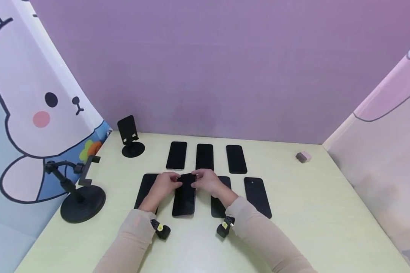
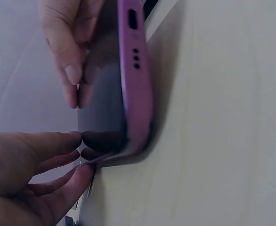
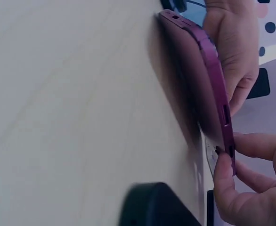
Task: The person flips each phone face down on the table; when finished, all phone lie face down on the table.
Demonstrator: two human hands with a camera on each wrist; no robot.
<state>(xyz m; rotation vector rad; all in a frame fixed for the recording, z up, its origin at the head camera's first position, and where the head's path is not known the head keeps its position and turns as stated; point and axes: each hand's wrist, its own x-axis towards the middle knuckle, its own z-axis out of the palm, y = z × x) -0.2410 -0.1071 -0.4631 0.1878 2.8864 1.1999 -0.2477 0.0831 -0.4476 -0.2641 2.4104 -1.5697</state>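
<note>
- Pinching the purple-edged smartphone (image 1: 184,199) along its left side, left grip (image 1: 164,185)
- Pinching its right side, right grip (image 1: 207,182)
- Holding it tilted over the tabletop (image 1: 328,212), between neighbouring black smartphones (image 1: 218,207)

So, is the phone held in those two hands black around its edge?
No, in the left wrist view the phone has a pinkish-purple edge running alongside its dark screen.
</note>
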